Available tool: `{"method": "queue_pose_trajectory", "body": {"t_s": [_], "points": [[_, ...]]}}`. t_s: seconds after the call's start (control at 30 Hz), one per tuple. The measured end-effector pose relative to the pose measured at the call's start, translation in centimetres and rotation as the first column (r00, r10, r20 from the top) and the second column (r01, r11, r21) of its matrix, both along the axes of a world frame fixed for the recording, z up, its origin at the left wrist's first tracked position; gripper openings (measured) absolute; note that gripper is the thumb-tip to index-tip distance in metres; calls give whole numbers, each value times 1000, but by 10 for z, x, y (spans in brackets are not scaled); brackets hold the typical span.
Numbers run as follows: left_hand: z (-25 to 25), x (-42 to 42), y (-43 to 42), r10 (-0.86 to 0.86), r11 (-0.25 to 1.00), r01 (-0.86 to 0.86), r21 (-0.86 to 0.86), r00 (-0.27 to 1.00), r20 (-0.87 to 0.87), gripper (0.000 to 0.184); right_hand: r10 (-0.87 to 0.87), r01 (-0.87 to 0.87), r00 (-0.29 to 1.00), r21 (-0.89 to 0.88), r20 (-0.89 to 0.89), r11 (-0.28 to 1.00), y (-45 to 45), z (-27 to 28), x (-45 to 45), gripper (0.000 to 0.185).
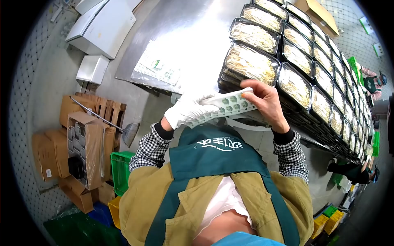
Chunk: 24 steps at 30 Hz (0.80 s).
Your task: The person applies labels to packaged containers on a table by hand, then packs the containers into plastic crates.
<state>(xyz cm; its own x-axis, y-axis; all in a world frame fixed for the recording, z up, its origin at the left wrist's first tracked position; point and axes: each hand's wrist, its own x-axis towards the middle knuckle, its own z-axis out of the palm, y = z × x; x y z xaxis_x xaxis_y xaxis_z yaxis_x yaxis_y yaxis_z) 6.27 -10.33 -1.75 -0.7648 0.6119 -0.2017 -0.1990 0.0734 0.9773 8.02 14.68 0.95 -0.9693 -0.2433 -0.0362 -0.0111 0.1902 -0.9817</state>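
A sheet of round green stickers (232, 104) is held up over the front of my apron. My left hand (191, 110), in a white glove, is closed around its left part. At the sheet's upper right end, the thumb and fingers of my bare right hand (266, 102) are pinched together; whether a loose sticker is between them is too small to tell. Just beyond my right hand stands the nearest black tray of bean sprouts (251, 61), stacked on other black trays. More sticker sheets (158, 67) lie at the near left part of the metal table (172, 24).
Rows of stacked sprout trays (324, 78) run along the right. Cardboard boxes (53, 153), a broom (130, 133) and a green crate (121, 172) stand on the left floor. White cabinets (102, 30) are at upper left. Other people (371, 84) are at far right.
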Motion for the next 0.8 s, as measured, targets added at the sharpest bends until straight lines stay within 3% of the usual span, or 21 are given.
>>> {"method": "queue_pose_trajectory", "body": {"t_s": [0.07, 0.1, 0.17, 0.2, 0.27, 0.3, 0.33, 0.37, 0.43, 0.47, 0.5, 0.6, 0.67, 0.7, 0.8], "points": [[-7, 0, 1, 162, 980, -159, 118, 987, -17, 37, -22, 22, 1000, -208, 6, 978, -1, 0, -1, 60], [-11, 0, 1, 244, 955, -237, 179, 969, -18, 35, 13, -3, 999, -207, 44, 978, 3, -2, -2, 65], [-20, 1, 16, 502, 820, -486, 303, 864, 30, 30, 103, -69, 991, -328, 86, 942, -7, -10, 1, 66], [-17, 4, 26, 544, 762, -534, 365, 835, 85, 29, 157, -101, 978, -345, 138, 933, -16, -15, 5, 66], [-22, 8, 41, 581, 681, -596, 425, 794, 181, 30, 154, -100, 971, -271, 184, 957, -27, -17, 7, 43], [-25, 9, 41, 531, 746, -549, 376, 832, 160, 39, 146, -99, 968, -223, 205, 970, -28, -21, 7, 34], [-27, 13, 40, 540, 736, -542, 406, 831, 132, 44, 111, -75, 969, -166, 222, 983, -23, -23, 5, 21], [-26, 16, 39, 548, 725, -535, 433, 829, 106, 49, 62, -46, 988, -111, 142, 993, -21, -22, 3, 20], [-13, -1, 21, 493, 698, -484, 528, 859, 136, 58, 71, -74, 997, 250, 19, 965, -5, -5, -1, 19], [-24, -16, 11, 489, 645, -470, 602, 860, 146, 59, 82, -81, 997, 315, 9, 946, 1, 4, 0, 18], [7, -13, 6, 515, 607, -446, 658, 851, 102, 58, 98, -111, 994, 326, 56, 939, 4, 17, 2, 18], [19, -23, -17, 355, 900, -303, 314, 927, -121, 54, 218, -208, 975, 461, 31, 863, 11, 32, 1, 19], [30, -21, -19, 188, 982, -184, 34, 969, -161, 54, 264, -245, 964, 451, 22, 858, 10, 40, 3, 18], [31, -21, -18, 114, 993, -112, 27, 935, -337, 68, 283, -263, 959, 446, 23, 855, 12, 40, 3, 18], [40, -19, -17, -51, 999, 49, -15, 935, -350, 57, 239, -258, 966, 440, 98, 860, 19, 43, 3, 17]]}}
